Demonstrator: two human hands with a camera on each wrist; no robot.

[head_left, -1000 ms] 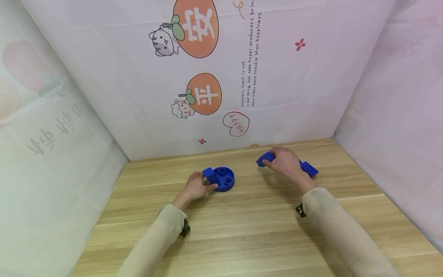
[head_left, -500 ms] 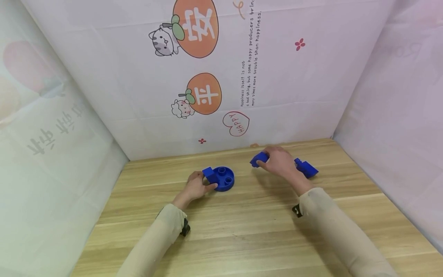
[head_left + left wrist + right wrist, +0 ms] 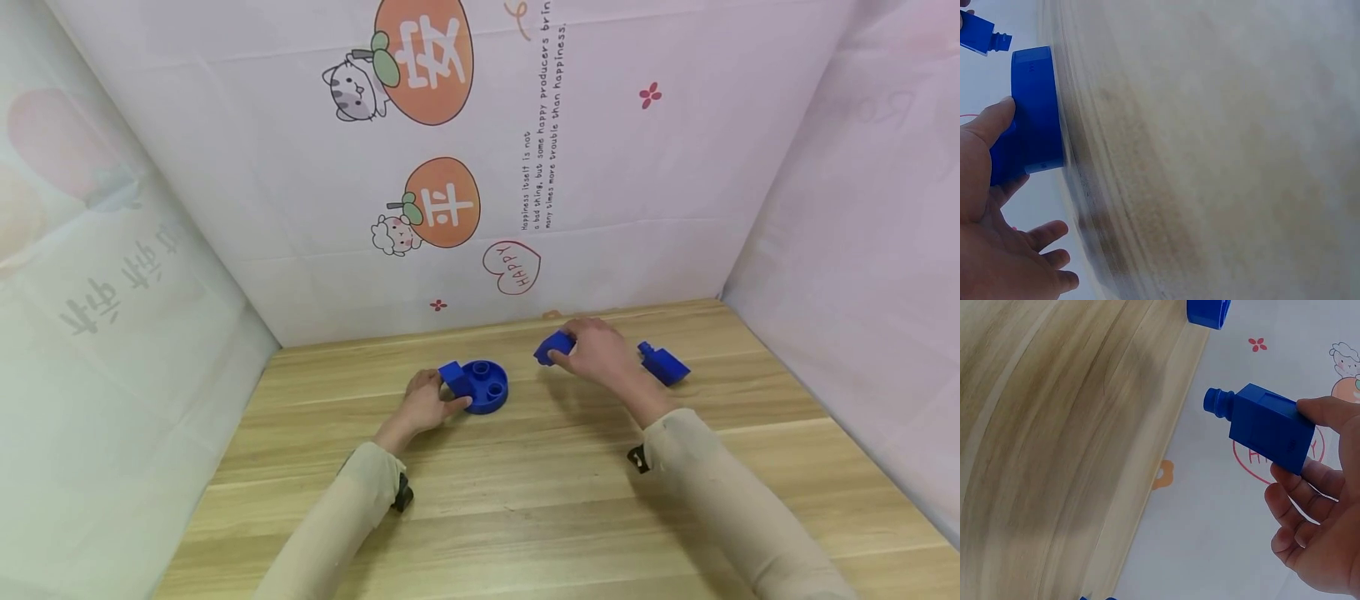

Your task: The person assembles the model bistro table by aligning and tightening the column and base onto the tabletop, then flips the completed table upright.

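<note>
A round blue base (image 3: 489, 405) lies on the table with two ring-shaped sockets showing. One blue block (image 3: 452, 374) stands upright at its left side. My left hand (image 3: 422, 405) grips the base there, thumb at the near rim and fingers behind the block. In the left wrist view, the thumb and a finger pinch the blue part, while the other fingers extend away from it. My right hand (image 3: 598, 353) holds a second blue block (image 3: 1272, 427) between thumb and fingertips, above the table. Its ribbed round peg points toward the base; the two are apart.
A third blue block (image 3: 665, 367) with a ribbed peg lies on the wooden table (image 3: 510, 508), right of my right hand. Printed white cloth (image 3: 600, 183) hangs behind the table, with more cloth at both sides.
My right hand has carried its block leftward, nearer to the base. The third block, partly covered before, now shows fully. My left hand and the base stay put.
</note>
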